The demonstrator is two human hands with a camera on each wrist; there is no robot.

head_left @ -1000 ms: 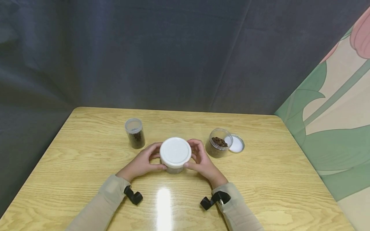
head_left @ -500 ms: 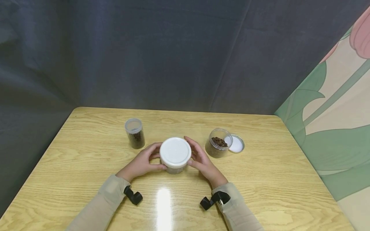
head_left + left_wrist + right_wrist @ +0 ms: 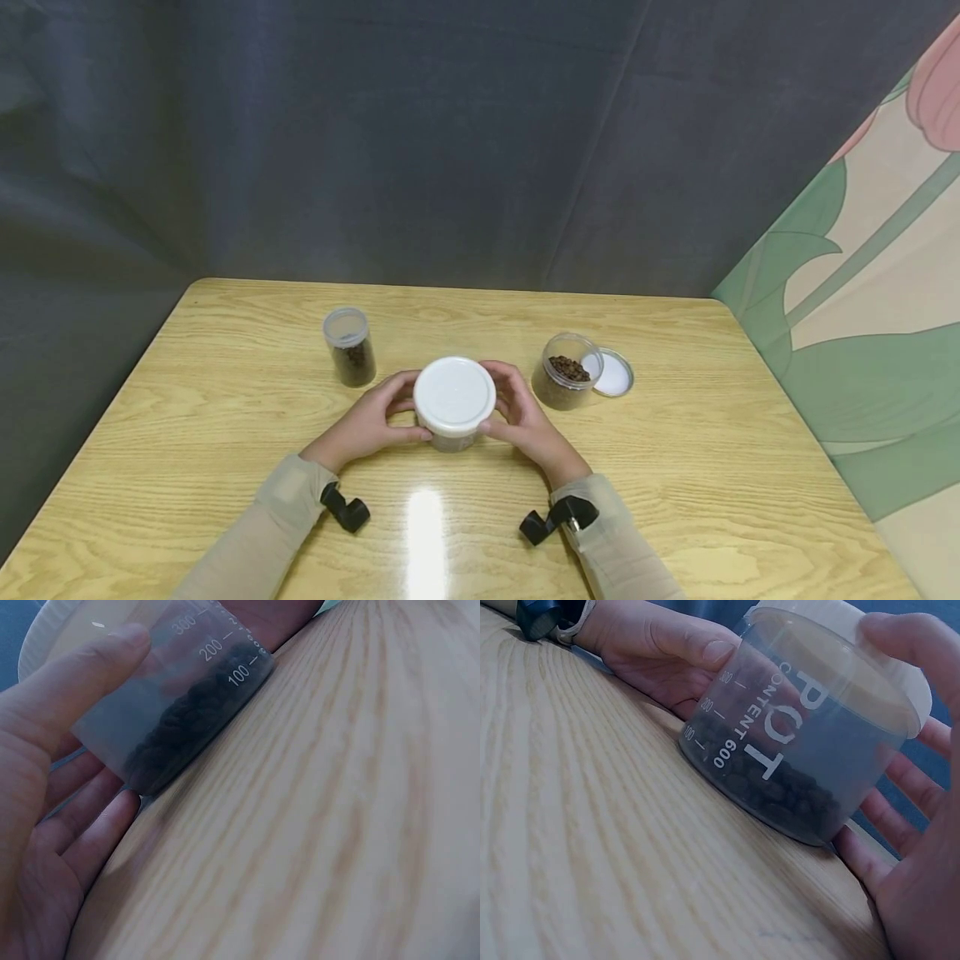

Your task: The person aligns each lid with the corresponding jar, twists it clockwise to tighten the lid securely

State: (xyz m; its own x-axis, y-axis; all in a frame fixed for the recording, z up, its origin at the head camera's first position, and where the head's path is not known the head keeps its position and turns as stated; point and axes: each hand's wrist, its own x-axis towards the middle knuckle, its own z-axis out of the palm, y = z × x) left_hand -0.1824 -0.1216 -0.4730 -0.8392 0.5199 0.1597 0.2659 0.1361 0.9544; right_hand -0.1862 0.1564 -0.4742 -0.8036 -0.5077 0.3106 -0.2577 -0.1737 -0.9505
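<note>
A clear jar (image 3: pixel 780 742) printed "POT CONTENT 600" stands on the table with a layer of dark beans at its bottom. On its top sits a round white lid (image 3: pixel 454 392). My left hand (image 3: pixel 375 418) grips the jar's body from the left; in the left wrist view its thumb (image 3: pixel 90 679) lies along the wall and its fingers curve behind. From the right, my right hand (image 3: pixel 531 423) holds the lid's rim, the thumb (image 3: pixel 919 641) pressing its side and the fingers bent round the far side.
A taller clear jar (image 3: pixel 356 360) of dark beans, with a translucent top, stands at the left. To the right is an uncovered jar (image 3: pixel 561 392) of brown beans, a white disc-shaped lid (image 3: pixel 617 375) lying beside it. A dark curtain (image 3: pixel 420 150) hangs behind the wooden table (image 3: pixel 712 450).
My right hand's fingers loosened and spread from the lid half a second ago, and now bend round its rim again. My left hand and the jar have stayed in place.
</note>
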